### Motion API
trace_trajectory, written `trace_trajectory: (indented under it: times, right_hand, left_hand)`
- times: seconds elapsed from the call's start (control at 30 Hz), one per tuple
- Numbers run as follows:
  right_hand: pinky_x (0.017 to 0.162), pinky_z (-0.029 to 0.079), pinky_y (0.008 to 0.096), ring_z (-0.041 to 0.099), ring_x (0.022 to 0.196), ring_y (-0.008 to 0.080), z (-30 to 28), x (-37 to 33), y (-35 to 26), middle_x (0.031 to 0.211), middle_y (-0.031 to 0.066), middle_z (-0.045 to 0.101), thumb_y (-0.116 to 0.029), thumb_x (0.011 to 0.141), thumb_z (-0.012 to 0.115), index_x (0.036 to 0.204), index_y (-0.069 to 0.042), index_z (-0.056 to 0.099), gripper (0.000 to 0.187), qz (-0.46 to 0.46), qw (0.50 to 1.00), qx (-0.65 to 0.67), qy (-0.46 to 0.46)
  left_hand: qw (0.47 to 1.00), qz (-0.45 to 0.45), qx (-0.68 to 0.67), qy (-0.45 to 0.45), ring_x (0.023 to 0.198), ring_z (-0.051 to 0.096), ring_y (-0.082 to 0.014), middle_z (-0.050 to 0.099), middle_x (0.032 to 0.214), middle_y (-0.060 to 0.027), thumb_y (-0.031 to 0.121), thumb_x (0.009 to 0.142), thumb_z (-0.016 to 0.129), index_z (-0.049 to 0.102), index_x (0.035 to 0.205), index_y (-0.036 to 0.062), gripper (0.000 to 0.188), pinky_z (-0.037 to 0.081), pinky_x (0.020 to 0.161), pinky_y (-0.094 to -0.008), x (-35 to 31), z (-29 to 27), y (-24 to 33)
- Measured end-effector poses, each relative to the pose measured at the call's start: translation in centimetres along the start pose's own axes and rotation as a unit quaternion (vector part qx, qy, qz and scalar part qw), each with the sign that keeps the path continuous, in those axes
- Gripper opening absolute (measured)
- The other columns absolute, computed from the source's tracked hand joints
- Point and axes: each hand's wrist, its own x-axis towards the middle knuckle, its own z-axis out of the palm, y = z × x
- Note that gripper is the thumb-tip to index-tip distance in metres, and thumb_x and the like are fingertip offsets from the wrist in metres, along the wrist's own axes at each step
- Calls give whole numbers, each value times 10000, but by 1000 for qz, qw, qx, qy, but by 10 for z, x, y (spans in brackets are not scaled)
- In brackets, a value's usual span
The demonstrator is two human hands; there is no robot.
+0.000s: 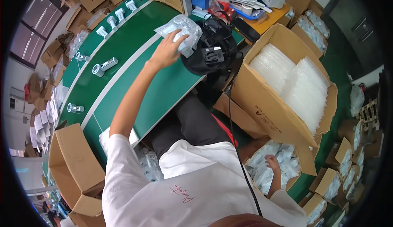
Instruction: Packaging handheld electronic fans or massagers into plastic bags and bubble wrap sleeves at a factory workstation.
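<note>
A clear bubble-wrap bag (191,33) lies on the green bench beside a black bag; something round shows dimly inside it. My left hand (168,50) is stretched over its near side, fingers spread and touching the plastic. Low on the right, my right hand (273,163) hovers by a carton full of plastic-wrapped pieces (262,171); its fingers are apart and nothing shows in them. Farther left on the bench are several silver cylindrical parts with round ends, one standing near a lying cylinder (109,64).
A large cardboard box (262,104) stacked with white bubble-wrap sheets (305,96) stands to my right. The black bag (192,61) carries a small fan-like device (213,55). A black cable (231,116) hangs across my front. An opened carton (75,157) stands left.
</note>
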Motion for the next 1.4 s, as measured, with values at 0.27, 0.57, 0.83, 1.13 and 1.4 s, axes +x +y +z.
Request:
trace_trajectory:
  times: [0.27,0.57,0.83,1.13,1.4]
  right_hand:
    - [770,506,276,640,879,150,78,-60,-87,1039,47,691,-203,915,671,1195,-54,647,317,-235,971,-17,37]
    - [772,518,259,632,831,128,127,-140,-175,965,43,700,-140,928,631,1076,-32,674,188,-236,960,144,41]
    - [970,512,414,630,1134,308,167,-201,-363,1290,199,604,-344,971,598,1407,-40,446,553,-328,674,523,-405]
    - [978,489,480,626,1127,388,152,-187,-317,1270,247,591,-315,818,677,1468,-43,371,769,-290,614,662,-317]
    - [800,519,254,666,910,157,6,-92,25,1040,96,728,-176,862,699,1166,4,676,354,23,905,425,-3]
  left_hand:
    - [996,-81,26,32,893,624,-413,603,1078,-220,65,787,612,559,1222,57,438,520,766,-479,49,98,-17]
    - [942,-169,-10,289,779,687,-264,735,904,-99,300,1043,466,726,1003,34,375,539,703,-367,51,-4,-143]
    - [876,22,-83,475,642,629,-152,693,767,-92,193,1045,496,698,892,29,301,515,566,-285,61,-114,100]
    - [830,181,-523,-76,652,551,-212,649,844,-70,-6,724,694,670,955,31,234,481,637,-304,-13,-62,322]
    - [783,24,-603,-151,640,516,-198,610,861,-91,34,826,711,666,987,-7,172,441,604,-301,-49,-52,308]
